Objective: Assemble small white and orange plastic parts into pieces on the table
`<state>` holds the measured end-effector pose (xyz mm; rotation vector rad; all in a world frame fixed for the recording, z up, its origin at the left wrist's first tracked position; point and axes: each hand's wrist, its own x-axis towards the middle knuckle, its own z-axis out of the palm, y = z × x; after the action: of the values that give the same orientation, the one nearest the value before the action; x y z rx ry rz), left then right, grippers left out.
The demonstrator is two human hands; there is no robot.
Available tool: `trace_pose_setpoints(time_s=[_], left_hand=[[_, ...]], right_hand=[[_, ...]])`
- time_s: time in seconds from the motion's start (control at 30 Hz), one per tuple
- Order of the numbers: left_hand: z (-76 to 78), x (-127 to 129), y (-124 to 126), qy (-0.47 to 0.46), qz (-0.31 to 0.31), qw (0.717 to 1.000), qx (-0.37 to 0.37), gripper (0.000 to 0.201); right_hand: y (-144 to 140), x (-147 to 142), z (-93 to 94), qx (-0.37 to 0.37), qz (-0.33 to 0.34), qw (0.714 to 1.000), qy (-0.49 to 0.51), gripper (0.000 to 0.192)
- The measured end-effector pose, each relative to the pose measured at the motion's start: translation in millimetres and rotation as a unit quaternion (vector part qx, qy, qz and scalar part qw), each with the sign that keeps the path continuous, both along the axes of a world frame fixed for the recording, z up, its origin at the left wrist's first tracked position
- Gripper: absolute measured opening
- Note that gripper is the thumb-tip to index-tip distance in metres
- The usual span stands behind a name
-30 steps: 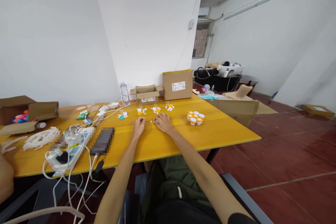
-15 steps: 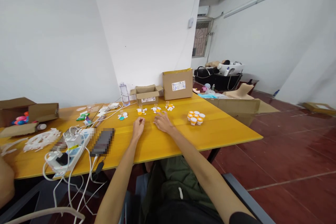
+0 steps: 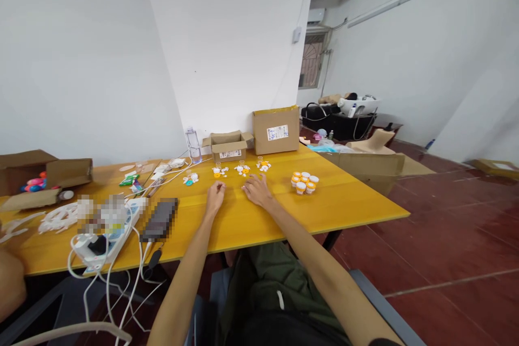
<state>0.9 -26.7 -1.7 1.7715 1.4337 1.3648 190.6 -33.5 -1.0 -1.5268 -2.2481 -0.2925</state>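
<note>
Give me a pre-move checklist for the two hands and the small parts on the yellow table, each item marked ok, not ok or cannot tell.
1. Left hand over the table, fingers curled: ok; whether it holds a piece: cannot tell.
2. Right hand flat on the yellow table, fingers spread: ok.
3. Small white and orange pieces lie just beyond the fingertips: ok.
4. Cluster of orange-and-white jars upright, apart from the right hand: ok.
5. Open small cardboard box behind the pieces, contents: cannot tell.
6. Cables lie apart from the left hand: ok.
</note>
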Motion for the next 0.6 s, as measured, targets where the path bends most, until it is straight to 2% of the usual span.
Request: trace_pose_setpoints(time_s=[0.27, 0.47, 0.6], left_hand=[[3.2, 1.4, -3.0, -0.004, -0.006, 1.0, -0.006, 0.012], [5.3, 1.8, -3.5, -0.004, -0.008, 1.0, -0.004, 0.013], [6.1, 2.3, -3.7, -0.004, -0.009, 1.0, -0.005, 0.013]], right_hand=[[-4.5, -1.2, -1.8, 0.021, -0.062, 0.997, 0.03, 0.029], [-9.3, -9.5, 8.6, -0.038, -0.155, 0.985, 0.072, 0.049], [-11.9, -15.0, 14.4, -0.07, -0.168, 0.981, 0.071, 0.047]])
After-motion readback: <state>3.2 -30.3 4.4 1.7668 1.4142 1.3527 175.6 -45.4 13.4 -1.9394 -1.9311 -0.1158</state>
